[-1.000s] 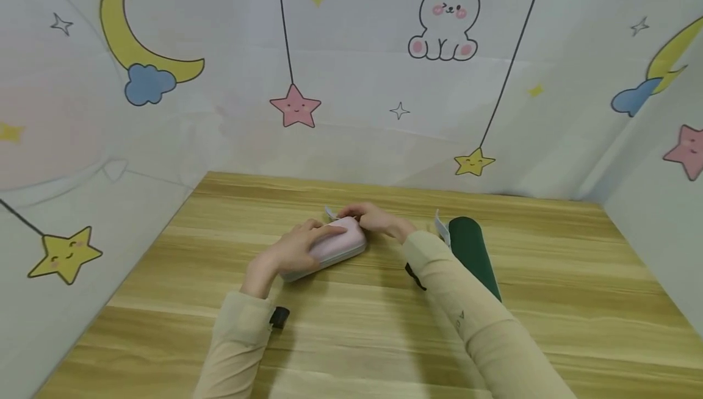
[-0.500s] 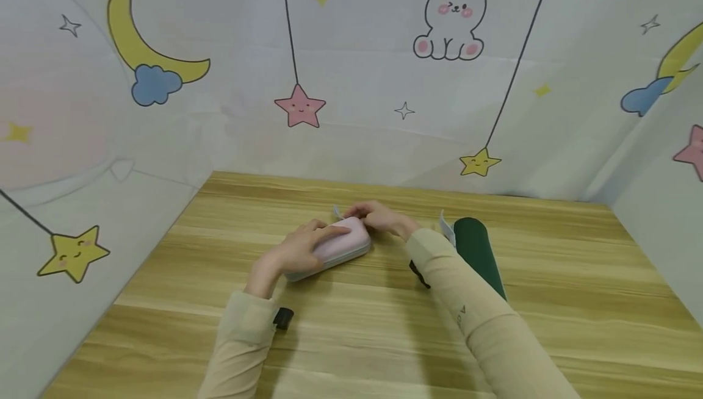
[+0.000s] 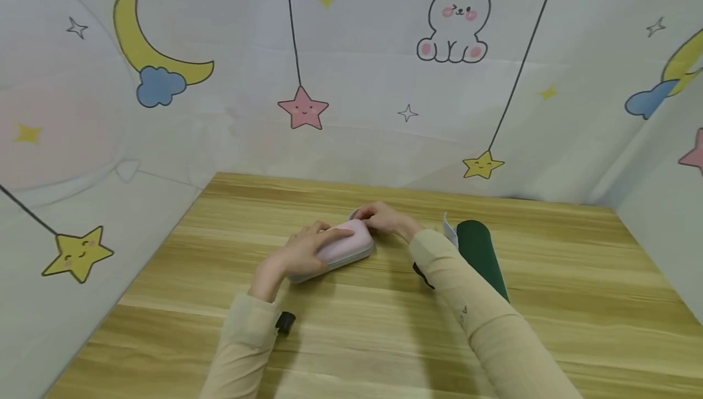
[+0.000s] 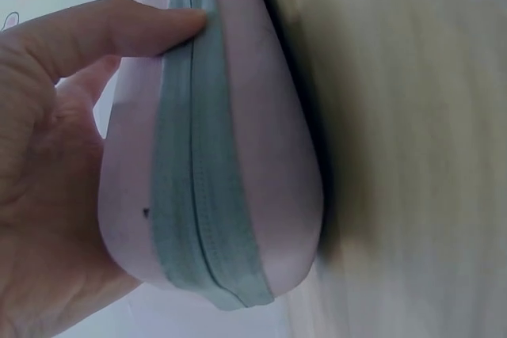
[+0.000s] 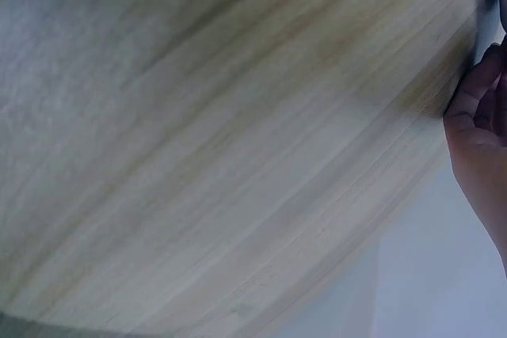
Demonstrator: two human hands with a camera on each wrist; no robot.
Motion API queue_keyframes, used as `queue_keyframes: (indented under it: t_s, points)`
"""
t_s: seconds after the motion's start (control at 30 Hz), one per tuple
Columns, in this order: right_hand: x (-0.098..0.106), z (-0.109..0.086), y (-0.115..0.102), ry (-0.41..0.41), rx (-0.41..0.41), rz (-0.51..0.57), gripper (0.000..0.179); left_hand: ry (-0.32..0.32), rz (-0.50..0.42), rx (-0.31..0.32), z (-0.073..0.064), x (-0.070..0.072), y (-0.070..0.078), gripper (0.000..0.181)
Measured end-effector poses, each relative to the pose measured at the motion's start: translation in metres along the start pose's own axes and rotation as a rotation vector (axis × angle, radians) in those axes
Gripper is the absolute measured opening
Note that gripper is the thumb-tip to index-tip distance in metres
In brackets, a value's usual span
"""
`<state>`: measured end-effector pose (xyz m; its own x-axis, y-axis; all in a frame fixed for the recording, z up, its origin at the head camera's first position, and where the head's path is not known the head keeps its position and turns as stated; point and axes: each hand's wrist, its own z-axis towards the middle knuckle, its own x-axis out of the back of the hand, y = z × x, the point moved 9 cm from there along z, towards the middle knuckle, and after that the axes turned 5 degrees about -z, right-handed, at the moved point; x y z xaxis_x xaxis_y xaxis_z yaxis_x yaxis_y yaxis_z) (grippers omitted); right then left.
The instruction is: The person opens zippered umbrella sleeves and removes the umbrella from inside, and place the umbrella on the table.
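A pink zippered case (image 3: 347, 244) with a grey-green zip band (image 4: 210, 172) lies on the wooden table. My left hand (image 3: 304, 249) grips it across the top, with the thumb against the zip band in the left wrist view. At the far right corner of the case, the curled fingers of my right hand (image 3: 385, 218) pinch at the zip on its back side; the pull itself is hidden. A pale grey strap (image 3: 354, 212) shows right beside these fingertips. In the right wrist view only part of my right hand (image 5: 475, 136) appears, at the right edge.
A dark green cylinder (image 3: 482, 255) lies right of the case, partly behind my right sleeve (image 3: 467, 307). A pale grey strip (image 3: 450, 229) sticks up beside it. A cloth with printed stars, moons and a rabbit hangs as a wall (image 3: 362, 149) behind the table (image 3: 351, 338).
My right hand and the pale strap have shifted slightly to the right along the back of the case. My left hand keeps its grip on the case. The head view has turned slightly.
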<state>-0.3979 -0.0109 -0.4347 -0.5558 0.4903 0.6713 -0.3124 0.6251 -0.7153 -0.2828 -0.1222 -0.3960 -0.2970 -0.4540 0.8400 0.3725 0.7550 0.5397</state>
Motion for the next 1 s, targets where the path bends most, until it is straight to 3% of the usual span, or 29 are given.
queue_keyframes:
  t_s: [0.57, 1.0]
  points:
    - [0.002, 0.001, -0.008, 0.118, 0.041, -0.127, 0.020, 0.018, 0.047, 0.020, -0.004, -0.002, -0.002, 0.075]
    - [0.006, -0.006, -0.022, 0.203, 0.168, -0.303, 0.021, 0.031, 0.040, 0.013, -0.004, -0.004, -0.002, 0.074]
